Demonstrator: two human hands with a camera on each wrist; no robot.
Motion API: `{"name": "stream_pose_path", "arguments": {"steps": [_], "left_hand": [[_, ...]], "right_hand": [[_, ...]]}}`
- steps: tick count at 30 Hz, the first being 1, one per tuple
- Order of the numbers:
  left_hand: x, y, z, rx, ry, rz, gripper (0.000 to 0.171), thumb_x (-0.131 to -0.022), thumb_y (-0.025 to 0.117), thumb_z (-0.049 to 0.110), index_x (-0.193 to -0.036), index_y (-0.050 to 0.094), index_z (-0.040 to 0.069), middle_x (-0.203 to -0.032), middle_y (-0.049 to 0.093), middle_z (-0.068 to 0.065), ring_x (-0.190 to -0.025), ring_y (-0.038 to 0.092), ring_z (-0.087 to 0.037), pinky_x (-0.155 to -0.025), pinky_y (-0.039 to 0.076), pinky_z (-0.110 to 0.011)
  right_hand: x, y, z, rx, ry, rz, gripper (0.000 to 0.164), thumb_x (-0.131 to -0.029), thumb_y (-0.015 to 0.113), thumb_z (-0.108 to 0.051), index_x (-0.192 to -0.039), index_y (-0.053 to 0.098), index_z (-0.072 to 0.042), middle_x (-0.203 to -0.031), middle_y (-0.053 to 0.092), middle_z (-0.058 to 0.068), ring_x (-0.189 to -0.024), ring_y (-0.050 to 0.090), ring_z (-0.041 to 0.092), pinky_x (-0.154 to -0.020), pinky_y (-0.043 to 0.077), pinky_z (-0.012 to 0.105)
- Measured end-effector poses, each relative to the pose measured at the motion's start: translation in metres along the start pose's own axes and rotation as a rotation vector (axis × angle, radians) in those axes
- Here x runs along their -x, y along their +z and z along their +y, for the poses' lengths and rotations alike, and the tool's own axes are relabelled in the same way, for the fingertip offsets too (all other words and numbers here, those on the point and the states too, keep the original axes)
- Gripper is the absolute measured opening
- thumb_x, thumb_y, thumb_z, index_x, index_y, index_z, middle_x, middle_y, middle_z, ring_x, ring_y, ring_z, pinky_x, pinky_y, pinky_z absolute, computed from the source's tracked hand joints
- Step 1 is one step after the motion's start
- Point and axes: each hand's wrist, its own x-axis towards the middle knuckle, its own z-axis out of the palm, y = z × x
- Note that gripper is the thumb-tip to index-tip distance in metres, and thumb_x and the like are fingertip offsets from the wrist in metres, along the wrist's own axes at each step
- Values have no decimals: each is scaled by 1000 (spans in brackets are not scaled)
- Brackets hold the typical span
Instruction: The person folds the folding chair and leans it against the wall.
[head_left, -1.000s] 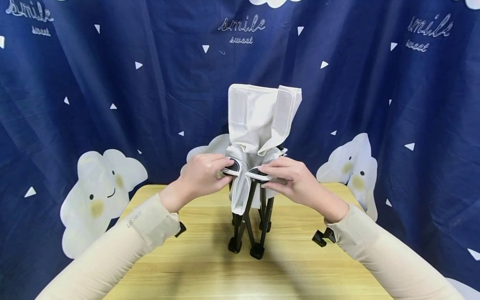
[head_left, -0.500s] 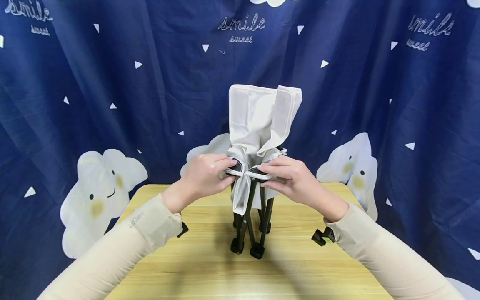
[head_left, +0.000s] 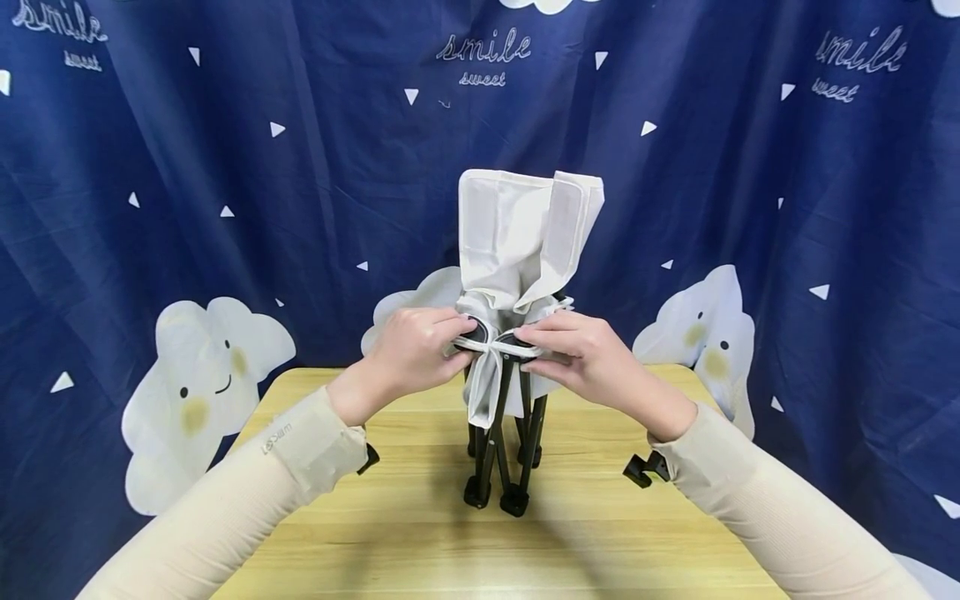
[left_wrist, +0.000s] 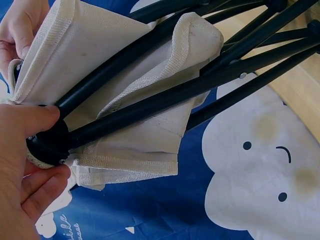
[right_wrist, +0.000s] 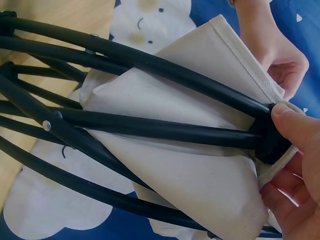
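Note:
A small folding chair with white fabric and crossed black legs stands partly folded on the table, its back panel upright. My left hand pinches the chair's left front corner. At the right front corner, my right hand does the same. Both corners' white edges almost meet between the hands. In the left wrist view, thumb and fingers hold a black corner joint where two legs come together. The right wrist view has the other corner joint between thumb and fingers. Fabric sags in folds among the legs.
The wooden table carries the chair's black feet. Behind it hangs a blue curtain printed with clouds and triangles. A black camera mount sits below the right sleeve.
My left hand has shifted slightly right with its corner, bringing the two front corners closer together. The left front foot slid right too. My right hand has hardly moved.

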Motion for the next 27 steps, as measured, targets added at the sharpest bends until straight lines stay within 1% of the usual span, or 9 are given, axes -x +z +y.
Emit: {"name": "stream_pose_path", "arguments": {"steps": [4, 9, 13, 16, 20, 24, 27], "left_hand": [[0, 1, 0, -1, -1, 8, 27, -72, 91, 8, -96, 79, 6, -82, 73, -1, -61, 64, -16, -52, 53, -34], [-1, 2, 2, -32, -7, 9, 27, -73, 91, 10, -97, 79, 7, -82, 72, -1, -63, 65, -18, -54, 55, -36], [-1, 3, 5, -52, -17, 12, 27, -73, 90, 11, -97, 79, 7, -82, 72, -1, -64, 66, -19, -55, 55, -36], [-2, 4, 7, -58, -25, 21, 27, -74, 91, 12, -97, 80, 7, -81, 72, -1, -63, 66, -19, -54, 55, -36], [-4, 7, 9, -72, -33, 34, 25, -75, 92, 15, -97, 80, 8, -80, 73, -1, -63, 68, -19, -54, 55, -35], [-5, 10, 11, -79, -42, 43, 23, -77, 92, 17, -96, 81, 8, -81, 74, -1, -64, 70, -19, -55, 56, -35], [-7, 13, 11, -72, -45, 46, 23, -78, 93, 19, -95, 81, 8, -80, 74, -1, -64, 69, -19, -55, 56, -35]], "right_hand": [[-2, -2, -2, 41, -8, -5, 51, -67, 96, 10, -115, 81, 4, -103, 79, 15, -73, 70, 18, -58, 57, 20], [-3, -4, -3, 83, -15, -4, 49, -66, 97, 9, -113, 82, 4, -102, 81, 16, -74, 72, 21, -57, 58, 26], [-2, -5, -3, 105, -7, -8, 49, -66, 97, 8, -113, 82, 4, -102, 82, 16, -76, 75, 23, -60, 58, 25], [-1, -6, -2, 102, 6, -11, 49, -66, 97, 9, -113, 82, 4, -104, 83, 17, -80, 78, 26, -63, 61, 26], [1, -7, 2, 69, 28, -12, 49, -67, 95, 12, -113, 82, 5, -107, 83, 19, -87, 81, 30, -67, 63, 28], [2, -9, 8, 33, 37, -7, 47, -68, 94, 14, -113, 81, 6, -109, 83, 20, -94, 81, 36, -75, 66, 32], [4, -10, 12, 12, 42, 3, 47, -67, 93, 14, -112, 81, 7, -110, 82, 20, -98, 81, 40, -91, 64, 29]]}}
